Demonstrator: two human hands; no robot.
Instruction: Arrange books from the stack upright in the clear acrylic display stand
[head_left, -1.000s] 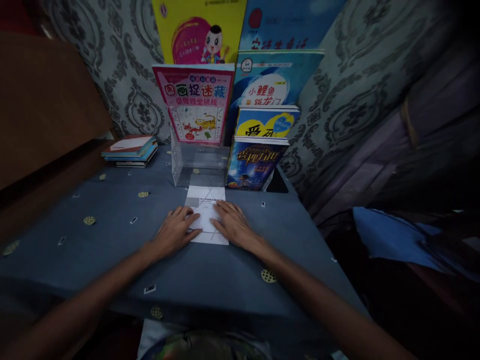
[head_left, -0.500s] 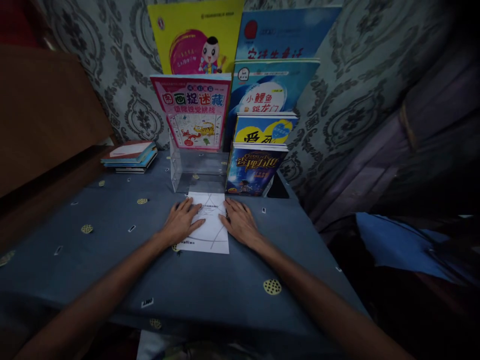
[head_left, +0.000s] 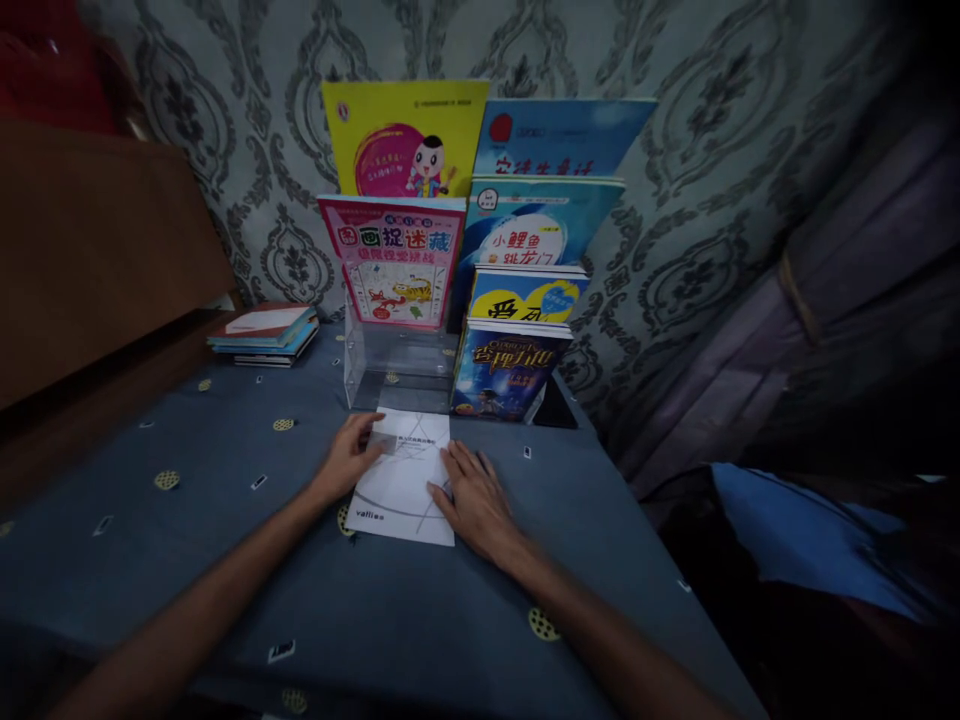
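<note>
A white printed booklet [head_left: 412, 500] lies flat on the tablecloth, with thin grey lines and small black print on its cover. My left hand [head_left: 351, 460] rests at its upper left edge, fingers slightly bent and apart, the thumb reaching over the paper. Along the right edge lies my right hand [head_left: 476, 500], its fingers stretched out and its fingertips on the paper. Just beyond the booklet's top edge stands a clear acrylic book rack [head_left: 360, 365]. Its left side holds a pink picture book [head_left: 401, 265] in front of a yellow book [head_left: 409, 110].
On the rack's right side stand a dark blue book [head_left: 510, 370], a yellow-and-blue book [head_left: 529, 295] and two blue books behind. A small book stack [head_left: 266, 335] lies at the back left. Patterned wallpaper [head_left: 300, 260] rises behind the grey-blue tablecloth [head_left: 262, 550].
The view has tilted up, so everything sits lower. My right hand has slid toward me along the booklet's edge. My left hand's fingers have bent a little and shifted to the left edge.
</note>
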